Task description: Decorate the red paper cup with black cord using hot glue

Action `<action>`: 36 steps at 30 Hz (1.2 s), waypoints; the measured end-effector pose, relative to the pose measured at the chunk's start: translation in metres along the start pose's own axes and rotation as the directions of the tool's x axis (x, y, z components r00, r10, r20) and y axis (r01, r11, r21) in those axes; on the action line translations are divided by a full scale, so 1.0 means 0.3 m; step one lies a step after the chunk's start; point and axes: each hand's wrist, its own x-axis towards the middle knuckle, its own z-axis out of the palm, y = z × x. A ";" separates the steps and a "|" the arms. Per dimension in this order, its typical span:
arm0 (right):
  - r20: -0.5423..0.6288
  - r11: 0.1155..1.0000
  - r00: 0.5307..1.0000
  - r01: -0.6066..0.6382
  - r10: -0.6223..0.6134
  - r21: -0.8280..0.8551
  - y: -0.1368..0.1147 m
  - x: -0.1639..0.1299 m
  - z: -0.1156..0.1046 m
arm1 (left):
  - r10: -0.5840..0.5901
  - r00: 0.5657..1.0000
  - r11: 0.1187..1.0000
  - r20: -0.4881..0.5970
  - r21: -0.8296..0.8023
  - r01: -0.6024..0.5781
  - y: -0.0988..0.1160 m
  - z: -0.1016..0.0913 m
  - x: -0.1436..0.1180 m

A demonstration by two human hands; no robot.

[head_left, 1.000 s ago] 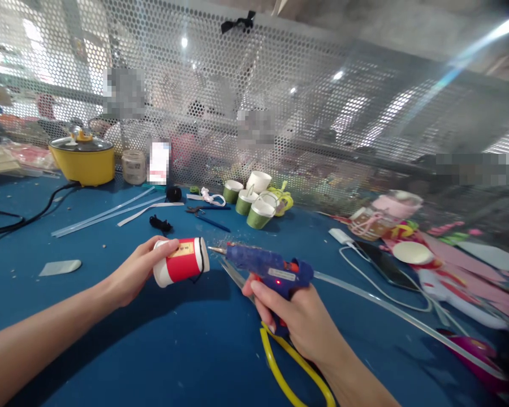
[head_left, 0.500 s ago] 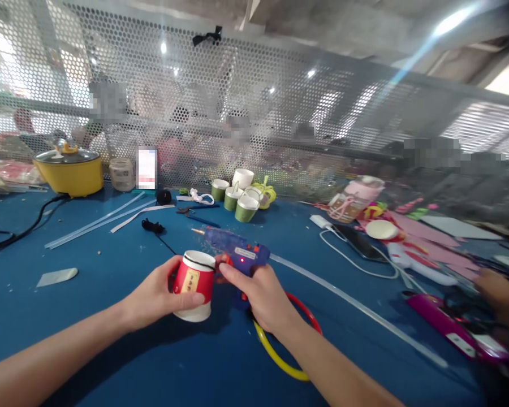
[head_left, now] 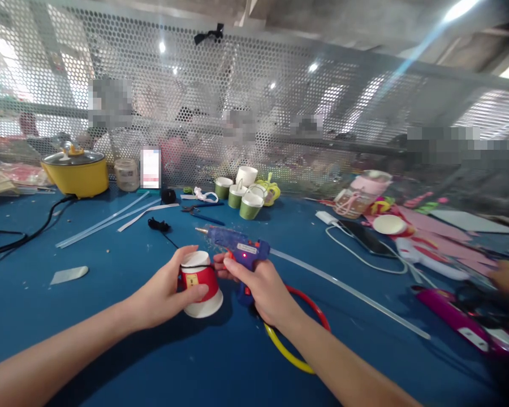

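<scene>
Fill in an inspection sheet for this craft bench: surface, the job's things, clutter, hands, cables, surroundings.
Surface: blue table, speckled with scraps.
Job's things: red paper cup, upside down; blue glue gun, red light on.
Clutter: green cups, glue sticks, scissors, yellow and red ring, pink craft pieces.
Hands: left hand grips the cup; right hand grips the glue gun.
Cables: black cord to yellow pot; white cable by phone.
Surroundings: perforated metal screen; people behind it, blurred.
</scene>
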 end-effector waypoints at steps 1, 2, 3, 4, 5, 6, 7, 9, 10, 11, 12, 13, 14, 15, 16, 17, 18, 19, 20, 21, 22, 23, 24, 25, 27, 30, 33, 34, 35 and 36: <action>-0.009 1.000 1.000 0.009 -0.009 -0.022 0.002 -0.002 -0.002 | -0.007 1.000 1.000 0.013 -0.026 0.007 0.002 -0.003 -0.001; -0.020 0.999 1.000 0.020 -0.021 -0.047 0.005 -0.004 -0.004 | -0.014 1.000 0.999 0.018 -0.053 0.015 0.005 -0.005 -0.002; -0.032 0.997 0.999 0.031 -0.033 -0.072 0.007 -0.006 -0.007 | -0.019 1.000 0.997 0.013 -0.077 0.020 0.008 -0.008 -0.002; -0.040 0.995 0.998 0.041 -0.045 -0.095 0.009 -0.008 -0.010 | -0.022 1.000 0.995 -0.009 -0.093 0.021 0.011 -0.011 0.000; -0.043 0.992 0.998 0.048 -0.053 -0.114 0.011 -0.010 -0.012 | -0.026 0.999 0.994 -0.042 -0.103 0.021 0.014 -0.014 0.004; -0.044 0.990 0.997 0.052 -0.058 -0.132 0.012 -0.012 -0.014 | -0.030 0.996 0.994 -0.081 -0.109 0.021 0.016 -0.016 0.008; -0.043 0.988 0.997 0.054 -0.061 -0.146 0.011 -0.014 -0.015 | -0.032 0.992 0.993 -0.119 -0.116 0.019 0.017 -0.018 0.013; -0.040 0.985 0.997 0.055 -0.062 -0.166 0.005 -0.017 -0.015 | -0.039 0.985 0.991 -0.166 -0.131 0.017 0.017 -0.022 0.021; -0.038 0.984 0.997 0.053 -0.061 -0.172 0.000 -0.018 -0.014 | -0.039 0.984 0.991 -0.172 -0.135 0.016 0.017 -0.024 0.024; -0.036 0.983 0.998 0.050 -0.057 -0.174 -0.006 -0.020 -0.012 | -0.038 0.984 0.991 -0.175 -0.134 0.014 0.016 -0.025 0.027; -0.031 0.984 0.998 0.044 -0.050 -0.175 -0.013 -0.022 -0.010 | -0.034 0.983 0.993 -0.182 -0.121 0.012 0.014 -0.025 0.028; -0.023 0.984 0.999 0.035 -0.040 -0.174 -0.019 -0.024 -0.007 | -0.033 0.980 0.995 -0.197 -0.099 0.014 0.012 -0.025 0.029; -0.014 0.985 0.999 0.025 -0.028 -0.173 -0.024 -0.026 -0.005 | -0.033 0.976 0.997 -0.217 -0.073 0.017 0.010 -0.025 0.029; -0.006 0.985 1.000 0.016 -0.017 -0.170 -0.028 -0.027 -0.002 | -0.034 0.969 0.999 -0.244 -0.050 0.022 0.007 -0.024 0.030; -0.004 0.986 1.000 0.008 -0.008 -0.167 -0.029 -0.027 0.000 | -0.035 0.962 0.999 -0.270 -0.032 0.028 0.005 -0.023 0.030; -0.004 0.987 1.000 0.003 -0.003 -0.161 -0.029 -0.027 0.001 | -0.039 0.956 0.999 -0.291 -0.021 0.035 0.002 -0.022 0.031; -0.006 0.988 1.000 0.000 -0.001 -0.153 -0.027 -0.027 0.003 | -0.044 0.952 0.999 -0.303 -0.016 0.041 0.000 -0.020 0.033; -0.009 0.989 1.000 -0.001 0.000 -0.146 -0.025 -0.026 0.004 | -0.048 0.950 0.999 -0.309 -0.017 0.045 -0.001 -0.019 0.034; -0.010 0.990 1.000 -0.004 0.002 -0.142 -0.023 -0.026 0.005 | -0.052 0.949 0.999 -0.312 -0.019 0.048 -0.002 -0.017 0.036; -0.007 0.989 1.000 -0.011 0.010 -0.147 -0.022 -0.026 0.006 | -0.053 0.948 0.999 -0.314 -0.022 0.049 -0.003 -0.016 0.037; 0.001 0.987 1.000 -0.018 0.019 -0.157 -0.023 -0.027 0.007 | -0.053 0.948 0.999 -0.314 -0.029 0.046 -0.003 -0.016 0.039; 0.008 0.985 1.000 -0.020 0.022 -0.169 -0.026 -0.029 0.009 | -0.054 0.948 0.998 -0.312 -0.045 0.042 -0.002 -0.017 0.039; 0.010 0.983 1.000 -0.016 0.018 -0.183 -0.032 -0.032 0.010 | -0.058 0.949 0.997 -0.310 -0.072 0.037 -0.002 -0.019 0.040; 0.011 0.980 1.000 -0.008 0.011 -0.199 -0.040 -0.035 0.011 | -0.063 0.951 0.994 -0.304 -0.105 0.032 0.000 -0.021 0.040; 0.012 0.971 1.000 0.013 -0.011 -0.240 -0.057 -0.042 0.011 | -0.063 0.957 0.987 -0.285 -0.161 0.017 0.001 -0.028 0.041; 0.007 0.936 1.000 0.022 -0.021 -0.350 -0.077 -0.050 0.003 | -0.040 0.964 0.983 -0.264 -0.181 -0.009 0.002 -0.036 0.041; 0.023 0.891 1.000 0.022 -0.013 -0.453 -0.079 -0.055 -0.009 | -0.045 0.965 0.982 -0.258 -0.190 -0.005 0.003 -0.037 0.041; 0.035 0.879 0.999 0.019 -0.003 -0.477 -0.077 -0.056 -0.012 | -0.049 0.965 0.981 -0.259 -0.194 -0.002 0.004 -0.036 0.041; 0.043 0.868 0.999 0.015 0.008 -0.496 -0.075 -0.057 -0.013 | -0.049 0.964 0.981 -0.263 -0.194 -0.003 0.005 -0.034 0.042; 0.044 0.861 0.999 0.005 0.021 -0.509 -0.073 -0.059 -0.014 | -0.046 0.962 0.982 -0.268 -0.191 -0.006 0.005 -0.033 0.042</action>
